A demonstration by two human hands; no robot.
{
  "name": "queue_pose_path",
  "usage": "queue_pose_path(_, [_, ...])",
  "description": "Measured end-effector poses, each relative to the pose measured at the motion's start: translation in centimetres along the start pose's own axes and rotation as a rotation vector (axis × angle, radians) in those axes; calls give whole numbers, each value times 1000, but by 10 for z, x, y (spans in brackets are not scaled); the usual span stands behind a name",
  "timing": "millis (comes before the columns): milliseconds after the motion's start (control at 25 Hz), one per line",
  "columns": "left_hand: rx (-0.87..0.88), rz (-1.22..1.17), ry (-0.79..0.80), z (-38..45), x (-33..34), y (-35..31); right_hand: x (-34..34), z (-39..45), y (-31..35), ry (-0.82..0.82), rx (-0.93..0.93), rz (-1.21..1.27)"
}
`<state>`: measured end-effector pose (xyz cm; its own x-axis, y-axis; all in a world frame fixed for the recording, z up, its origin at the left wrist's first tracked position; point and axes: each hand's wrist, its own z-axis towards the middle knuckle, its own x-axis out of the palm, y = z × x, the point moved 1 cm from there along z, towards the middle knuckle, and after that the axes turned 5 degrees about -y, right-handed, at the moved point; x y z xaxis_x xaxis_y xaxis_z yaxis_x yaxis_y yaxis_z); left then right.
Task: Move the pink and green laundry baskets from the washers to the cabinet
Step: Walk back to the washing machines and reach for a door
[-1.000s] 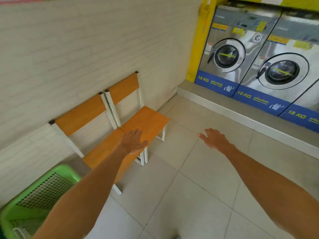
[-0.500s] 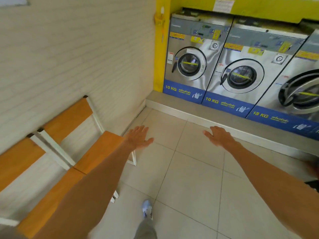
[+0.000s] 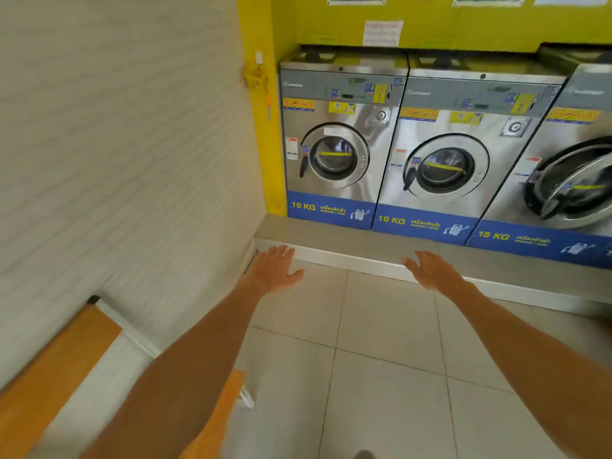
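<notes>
My left hand (image 3: pixel 275 270) and my right hand (image 3: pixel 430 270) are stretched out in front of me, palms down, fingers apart, holding nothing. Both hover over the tiled floor just short of the raised grey step (image 3: pixel 347 240) under the washers. Three steel front-load washers stand on that step: the left 10 KG washer (image 3: pixel 337 154), the middle 10 KG washer (image 3: pixel 443 167) and a 15 KG washer (image 3: pixel 573 183) at the right edge, whose door hangs open. No pink or green laundry basket and no cabinet is in view.
A white brick wall (image 3: pixel 116 144) runs along the left. An orange chair (image 3: pixel 49 366) stands against it at the lower left, partly behind my left arm. A small yellow holder (image 3: pixel 255 77) hangs on the yellow pillar. Tiled floor (image 3: pixel 381 359) lies ahead.
The view has swung right and closer to the washers. The green basket and most of the orange chairs have slid out of sight at the left. Both hands stay open and empty.
</notes>
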<state>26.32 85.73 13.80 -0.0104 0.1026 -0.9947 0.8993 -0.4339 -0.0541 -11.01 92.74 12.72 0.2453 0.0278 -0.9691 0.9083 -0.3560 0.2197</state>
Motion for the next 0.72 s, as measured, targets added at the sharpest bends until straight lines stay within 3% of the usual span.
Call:
queue_pose_path(240, [59, 34, -23, 163, -3, -9, -12, 138, -29, 4, 26, 29])
queue_pose_path(720, [38, -81, 10, 480, -1, -93, -62, 443, -114, 103, 90, 78])
